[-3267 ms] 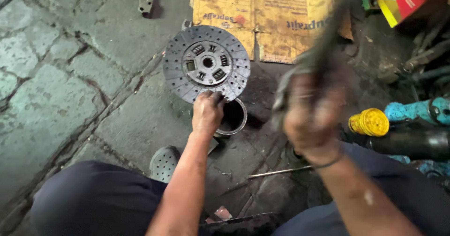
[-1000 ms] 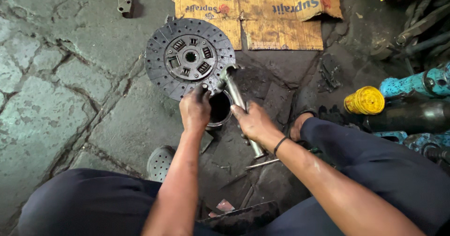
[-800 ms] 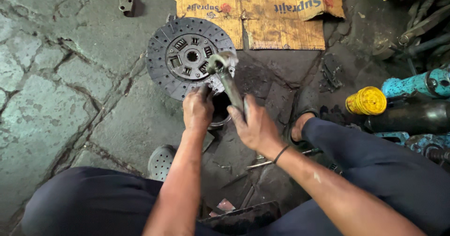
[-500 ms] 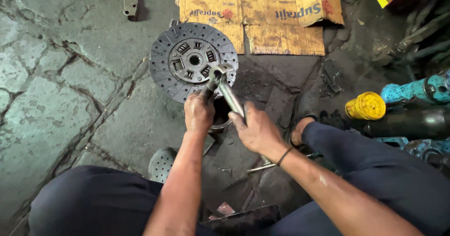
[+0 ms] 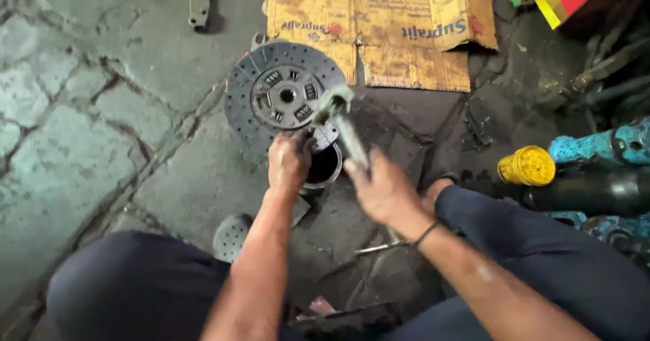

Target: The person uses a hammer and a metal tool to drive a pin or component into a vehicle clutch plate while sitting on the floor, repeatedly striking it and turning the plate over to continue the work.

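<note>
On the cracked concrete floor (image 5: 101, 131), the left hand (image 5: 288, 161) has its fingers clamped on the edge of the round dark-grey clutch disc (image 5: 284, 96), which lies flat over a metal ring (image 5: 326, 168). Its hub carries springs and its lining looks worn. The right hand (image 5: 382, 190), fingers closed, raises a grey steel hammer (image 5: 340, 121). A mis-aimed blow could strike the left fingers or skid off the disc.

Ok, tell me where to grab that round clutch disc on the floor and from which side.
Grip the clutch disc by its outer friction ring on the far-left rim. It lies flat, and that edge is bare. The near-right edge is crowded by the left hand and the hammer swung in the right hand; the hub is springs and rivets.
</note>
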